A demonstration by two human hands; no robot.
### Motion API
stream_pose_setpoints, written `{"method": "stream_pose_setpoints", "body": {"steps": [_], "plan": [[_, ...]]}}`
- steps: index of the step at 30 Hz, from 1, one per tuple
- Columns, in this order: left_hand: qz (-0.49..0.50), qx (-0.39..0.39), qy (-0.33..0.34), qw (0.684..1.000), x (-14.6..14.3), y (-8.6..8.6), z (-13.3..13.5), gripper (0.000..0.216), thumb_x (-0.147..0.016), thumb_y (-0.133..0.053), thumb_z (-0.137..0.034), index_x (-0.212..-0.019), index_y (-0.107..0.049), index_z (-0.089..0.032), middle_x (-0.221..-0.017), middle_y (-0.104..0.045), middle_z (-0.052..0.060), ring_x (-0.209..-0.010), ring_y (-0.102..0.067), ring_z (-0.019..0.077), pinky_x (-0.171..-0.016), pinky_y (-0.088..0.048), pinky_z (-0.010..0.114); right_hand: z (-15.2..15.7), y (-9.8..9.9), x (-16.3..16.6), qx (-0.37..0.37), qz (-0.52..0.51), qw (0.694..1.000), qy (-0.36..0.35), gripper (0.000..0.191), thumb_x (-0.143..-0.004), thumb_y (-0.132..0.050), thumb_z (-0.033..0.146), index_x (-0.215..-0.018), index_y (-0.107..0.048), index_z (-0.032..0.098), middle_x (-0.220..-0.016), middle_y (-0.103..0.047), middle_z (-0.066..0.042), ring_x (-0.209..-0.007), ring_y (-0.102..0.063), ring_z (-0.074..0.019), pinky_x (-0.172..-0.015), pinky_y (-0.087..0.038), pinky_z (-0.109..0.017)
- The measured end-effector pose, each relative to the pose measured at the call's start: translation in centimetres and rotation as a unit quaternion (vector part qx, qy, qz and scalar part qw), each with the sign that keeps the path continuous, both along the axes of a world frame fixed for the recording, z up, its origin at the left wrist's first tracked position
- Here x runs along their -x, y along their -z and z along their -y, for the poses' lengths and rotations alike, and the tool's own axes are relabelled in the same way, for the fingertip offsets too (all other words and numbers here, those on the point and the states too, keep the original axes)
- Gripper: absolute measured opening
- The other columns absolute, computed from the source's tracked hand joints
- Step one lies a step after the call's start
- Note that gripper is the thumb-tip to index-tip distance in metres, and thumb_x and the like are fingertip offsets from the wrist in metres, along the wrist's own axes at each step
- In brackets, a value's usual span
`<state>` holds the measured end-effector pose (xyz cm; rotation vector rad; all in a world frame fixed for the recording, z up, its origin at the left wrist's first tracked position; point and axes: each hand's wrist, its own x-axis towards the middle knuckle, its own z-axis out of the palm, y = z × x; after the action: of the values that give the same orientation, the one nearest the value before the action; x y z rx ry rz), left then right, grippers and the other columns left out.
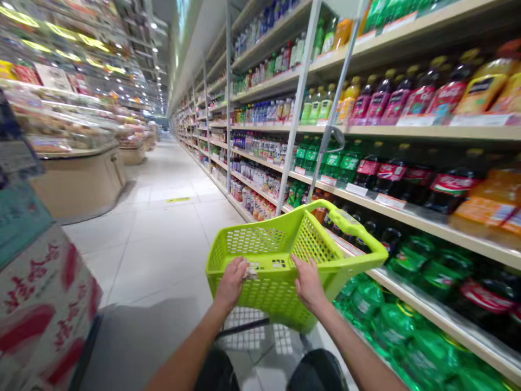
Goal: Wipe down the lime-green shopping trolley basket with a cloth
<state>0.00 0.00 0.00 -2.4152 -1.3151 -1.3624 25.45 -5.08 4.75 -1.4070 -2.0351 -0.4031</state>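
Note:
A lime-green plastic shopping cart [260, 285] stands side-on in front of me, its perforated basket showing no goods inside. My left hand [231, 279] is closed at the near rim, with a small crumpled whitish tissue [251, 271] at its fingers. Farther right along the same rim, my right hand [310, 282] grips the edge, thumb outside and fingers over the top. The cart's handle [356, 231] juts out to the right, toward the drink shelves, and neither hand touches it.
Shelves of bottled drinks [411, 171] run along the right side, with large green bottles [401, 326] low beside the cart. A printed carton stack [44, 309] stands close on the left. Beyond it are a display counter [81, 182] and a tiled aisle [171, 233].

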Motion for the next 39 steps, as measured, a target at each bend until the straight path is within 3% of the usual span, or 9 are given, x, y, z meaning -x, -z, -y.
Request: {"method": "stream_pose_setpoints", "body": {"steps": [3, 5, 7, 10, 15, 18, 25, 30, 39], "plan": [[-0.029, -0.008, 0.061, 0.998, -5.9, -0.8, 0.6, 0.03, -0.082, -0.041, -0.014, -0.107, -0.056, -0.019, -0.118, -0.054, 0.01, -0.114, -0.046, 0.0204, -0.094, -0.042, 0.041, -0.5, -0.1, 0.1, 0.02, 0.023, 0.999, -0.012, 0.067, -0.06, -0.04, 0.004, -0.126, -0.037, 0.011, -0.111, -0.058, -0.011, -0.103, -0.05, -0.0208, -0.098, -0.022, -0.046], [-0.044, 0.0, 0.076, 0.996, -7.3, -1.3, 0.4, 0.03, -0.081, -0.043, -0.015, -0.107, -0.056, -0.021, -0.12, -0.054, 0.008, -0.115, -0.044, 0.0198, -0.095, -0.04, 0.04, -0.5, -0.5, 0.1, 0.042, 0.042, 0.998, -0.022, 0.064, -0.061, -0.04, 0.004, -0.124, -0.042, 0.013, -0.109, -0.059, -0.01, -0.103, -0.049, -0.0209, -0.099, -0.021, -0.045], [-0.053, 0.015, 0.068, 0.996, -6.0, -1.7, 0.0, 0.03, -0.081, -0.043, -0.015, -0.106, -0.057, -0.02, -0.119, -0.054, 0.008, -0.114, -0.046, 0.0192, -0.095, -0.041, 0.038, -0.4, -1.1, 0.1, 0.064, 0.056, 0.996, -0.027, 0.057, -0.062, -0.042, 0.005, -0.117, -0.048, 0.016, -0.108, -0.059, -0.009, -0.105, -0.048, -0.0211, -0.1, -0.019, -0.044], [-0.047, 0.033, 0.038, 0.998, -0.8, -2.1, -0.8, 0.029, -0.08, -0.04, -0.014, -0.103, -0.058, -0.016, -0.114, -0.056, 0.011, -0.107, -0.05, 0.0194, -0.09, -0.044, 0.038, -0.4, -1.6, 0.2, 0.071, 0.048, 0.996, -0.017, 0.047, -0.066, -0.043, 0.007, -0.11, -0.054, 0.018, -0.105, -0.06, -0.007, -0.103, -0.048, -0.0207, -0.1, -0.017, -0.044], [-0.053, 0.085, 0.007, 0.995, 4.8, -2.6, -1.5, 0.022, -0.075, -0.041, -0.013, -0.085, -0.06, -0.016, -0.085, -0.062, 0.006, -0.083, -0.056, 0.0173, -0.077, -0.049, 0.034, -1.6, -1.6, 0.7, 0.079, 0.034, 0.996, -0.01, 0.034, -0.074, -0.048, 0.017, -0.108, -0.057, 0.019, -0.1, -0.061, -0.006, -0.097, -0.05, -0.0194, -0.099, -0.016, -0.043], [-0.041, 0.104, 0.0, 0.994, 4.4, -2.2, -1.4, 0.021, -0.074, -0.04, -0.013, -0.083, -0.06, -0.016, -0.083, -0.061, 0.006, -0.081, -0.056, 0.0172, -0.075, -0.049, 0.033, -2.7, -1.8, 1.0, 0.094, 0.042, 0.995, 0.002, 0.028, -0.082, -0.046, 0.024, -0.107, -0.057, 0.023, -0.096, -0.062, -0.004, -0.096, -0.05, -0.0186, -0.098, -0.014, -0.044], [-0.002, 0.015, -0.028, 0.999, 3.7, -0.2, -0.6, 0.029, -0.078, -0.037, -0.014, -0.097, -0.058, -0.017, -0.096, -0.061, 0.008, -0.094, -0.055, 0.019, -0.084, -0.047, 0.037, -5.2, -3.1, 1.0, 0.141, 0.124, 0.982, 0.018, 0.029, -0.087, -0.04, 0.027, -0.112, -0.055, 0.03, -0.104, -0.061, -0.004, -0.112, -0.042, -0.0206, -0.1, -0.011, -0.048], [0.011, 0.022, -0.084, 0.996, 3.9, 0.1, 0.1, 0.031, -0.076, -0.038, -0.011, -0.099, -0.057, -0.019, -0.099, -0.06, 0.006, -0.095, -0.055, 0.0186, -0.085, -0.047, 0.038, -5.8, -2.6, 3.6, 0.167, 0.123, 0.975, 0.076, 0.038, -0.087, -0.035, 0.022, -0.122, -0.048, 0.026, -0.132, -0.043, -0.007, -0.128, -0.023, -0.0253, -0.101, -0.007, -0.053], [0.016, 0.099, -0.145, 0.984, 0.5, -0.6, 2.8, 0.032, -0.076, -0.042, -0.007, -0.102, -0.057, -0.018, -0.108, -0.06, 0.009, -0.103, -0.053, 0.0201, -0.092, -0.043, 0.039, -5.8, -1.4, 8.0, 0.22, 0.099, 0.964, 0.115, 0.06, -0.072, -0.04, 0.007, -0.132, -0.035, 0.017, -0.144, -0.02, -0.011, -0.133, -0.007, -0.0263, -0.102, -0.008, -0.054]]}}
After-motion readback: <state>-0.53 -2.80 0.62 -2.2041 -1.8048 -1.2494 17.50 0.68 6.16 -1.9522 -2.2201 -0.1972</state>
